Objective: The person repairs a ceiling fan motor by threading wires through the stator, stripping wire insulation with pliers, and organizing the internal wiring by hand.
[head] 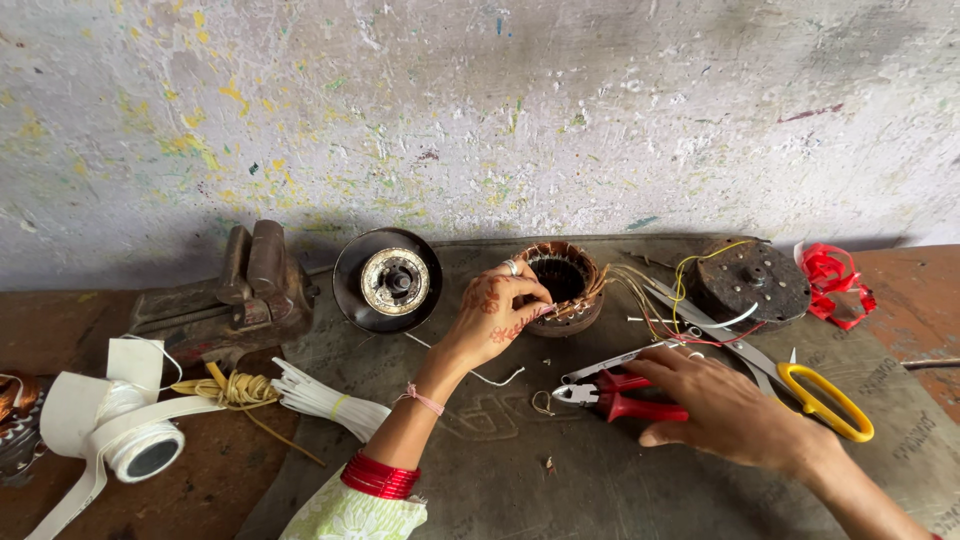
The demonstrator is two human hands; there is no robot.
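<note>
**Left hand on wound core, right hand on red pliers**

My left hand (495, 315) rests on the rim of one round motor core (562, 287), fingers curled over its near edge and touching the copper winding. It's a loose hold on the rim, not a full clench. The core sits on a grey mat (600, 480), near the wall, with a bundle of thin wires (640, 290) fanning out to its right.

My right hand (725, 405) lies flat over the handles of one pair of red-handled pliers (615, 395). Fingers are laid on top and not closed round them; the pliers lie on the mat, jaws pointing left.

Count of the rest:
- One pair of yellow-handled scissors (815, 395), just right of my right hand, blades pointing up-left.
- Two more round motor parts: a black disc with a bearing hub (388, 280) left of the core, and a dark rusty cover (748, 280) to the right.
- One bench vise (245, 290) at far left.
- One roll of white tape (140, 445), partly unwound.
- One bunch of white strips (325, 400) beside one yellowish cord bundle (230, 388).
- One tangle of red ribbon (835, 280) at far right.
</note>
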